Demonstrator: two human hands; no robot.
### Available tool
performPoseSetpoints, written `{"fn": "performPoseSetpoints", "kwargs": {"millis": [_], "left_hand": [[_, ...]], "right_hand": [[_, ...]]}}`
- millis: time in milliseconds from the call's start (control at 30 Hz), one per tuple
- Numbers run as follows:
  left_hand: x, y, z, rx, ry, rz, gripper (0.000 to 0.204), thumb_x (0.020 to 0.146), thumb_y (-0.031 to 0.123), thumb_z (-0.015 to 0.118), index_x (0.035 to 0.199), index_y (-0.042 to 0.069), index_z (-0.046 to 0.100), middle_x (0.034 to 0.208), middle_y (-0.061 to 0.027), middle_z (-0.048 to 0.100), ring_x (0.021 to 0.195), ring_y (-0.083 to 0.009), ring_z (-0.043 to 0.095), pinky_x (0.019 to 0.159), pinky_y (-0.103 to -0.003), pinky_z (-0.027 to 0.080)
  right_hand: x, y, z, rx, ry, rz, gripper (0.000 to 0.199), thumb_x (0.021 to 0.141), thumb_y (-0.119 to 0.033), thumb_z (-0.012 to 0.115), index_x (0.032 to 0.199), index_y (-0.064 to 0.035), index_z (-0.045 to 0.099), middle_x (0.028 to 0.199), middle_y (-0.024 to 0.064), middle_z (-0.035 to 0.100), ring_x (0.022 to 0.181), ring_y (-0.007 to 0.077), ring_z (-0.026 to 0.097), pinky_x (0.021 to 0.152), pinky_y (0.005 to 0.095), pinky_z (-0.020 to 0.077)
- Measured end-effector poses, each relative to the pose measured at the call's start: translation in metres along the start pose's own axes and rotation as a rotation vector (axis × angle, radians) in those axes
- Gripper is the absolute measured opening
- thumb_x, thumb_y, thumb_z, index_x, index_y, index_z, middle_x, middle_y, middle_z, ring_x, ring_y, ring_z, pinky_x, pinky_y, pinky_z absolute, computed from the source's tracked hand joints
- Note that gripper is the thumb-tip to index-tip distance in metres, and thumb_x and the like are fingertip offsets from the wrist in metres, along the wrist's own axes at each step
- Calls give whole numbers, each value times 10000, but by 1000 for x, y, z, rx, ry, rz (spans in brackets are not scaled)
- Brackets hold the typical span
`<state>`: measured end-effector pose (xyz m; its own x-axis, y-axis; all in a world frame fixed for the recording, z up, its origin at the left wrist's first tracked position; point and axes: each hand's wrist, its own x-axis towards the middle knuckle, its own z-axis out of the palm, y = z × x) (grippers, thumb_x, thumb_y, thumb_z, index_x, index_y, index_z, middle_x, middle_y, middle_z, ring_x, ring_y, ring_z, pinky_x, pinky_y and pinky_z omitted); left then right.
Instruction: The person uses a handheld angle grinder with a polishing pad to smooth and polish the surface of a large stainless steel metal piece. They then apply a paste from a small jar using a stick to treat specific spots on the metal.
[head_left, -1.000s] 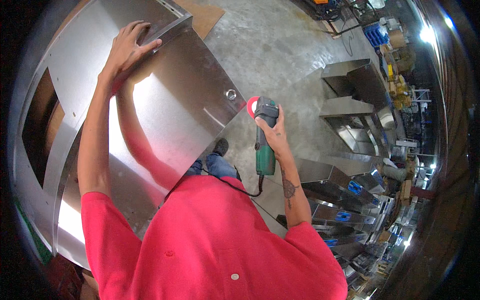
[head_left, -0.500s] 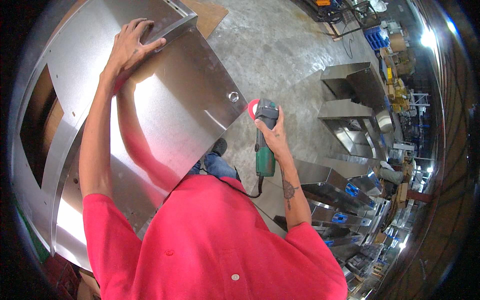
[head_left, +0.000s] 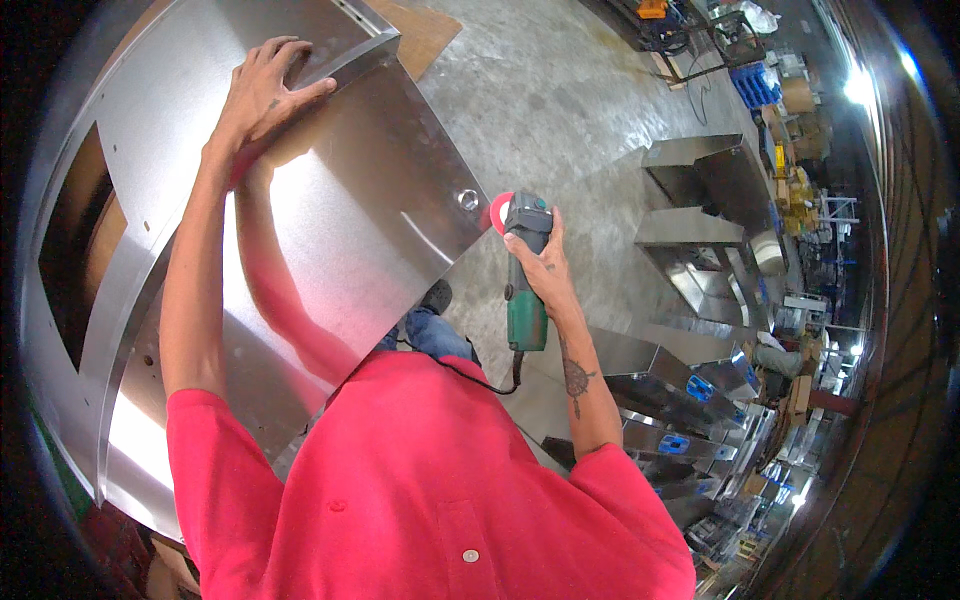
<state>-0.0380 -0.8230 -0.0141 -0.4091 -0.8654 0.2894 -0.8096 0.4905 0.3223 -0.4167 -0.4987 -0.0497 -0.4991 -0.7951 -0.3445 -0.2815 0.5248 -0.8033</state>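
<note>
A large stainless steel sheet-metal housing (head_left: 370, 160) fills the left side, with a raised folded ridge, a cut-out opening and a small round hole near its right corner. My left hand (head_left: 265, 90) rests on it at the ridge, thumb stretched out along the fold and fingers spread apart. My right hand (head_left: 543, 262) is wrapped around a green and black angle grinder (head_left: 527, 320). Its red-rimmed disc (head_left: 499, 213) is at the housing's right corner edge; whether it touches the metal I cannot tell. A black cord (head_left: 480, 383) runs from the tool's lower end toward my body.
Several bent steel housings (head_left: 695, 228) stand on the concrete floor (head_left: 560, 110) to the right, with more steel parts carrying blue pieces (head_left: 700, 388) nearer me. A brown board (head_left: 425, 40) lies beyond the housing. Blue crates (head_left: 755, 85) and shelving line the far right. My shoe (head_left: 437, 294) shows below the housing.
The grinder in my right hand has shifted slightly left and up, bringing its disc closer to the housing's corner. My left hand has stayed in place on the ridge.
</note>
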Motion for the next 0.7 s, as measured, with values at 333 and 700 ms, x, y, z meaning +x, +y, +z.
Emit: {"fn": "performPoseSetpoints", "kwargs": {"millis": [333, 700], "left_hand": [[-2, 4, -7, 12, 8, -6, 805, 906, 694, 710, 1473, 126, 644, 1544, -100, 574, 1472, -321, 485, 1241, -512, 352], [1, 5, -2, 29, -5, -14, 766, 909, 653, 737, 1478, 151, 636, 1553, -86, 571, 1460, -317, 500, 1232, -514, 370]], "right_hand": [[5, -29, 13, 12, -42, -107, 1180, 919, -456, 823, 1717, 13, 93, 1503, 309, 577, 1371, 406, 613, 1150, 454, 461], [3, -9, 5, 71, -26, -104, 1168, 914, -329, 867, 1722, 9, 94, 1500, 214, 558, 1286, 266, 616, 1001, 376, 554]]}}
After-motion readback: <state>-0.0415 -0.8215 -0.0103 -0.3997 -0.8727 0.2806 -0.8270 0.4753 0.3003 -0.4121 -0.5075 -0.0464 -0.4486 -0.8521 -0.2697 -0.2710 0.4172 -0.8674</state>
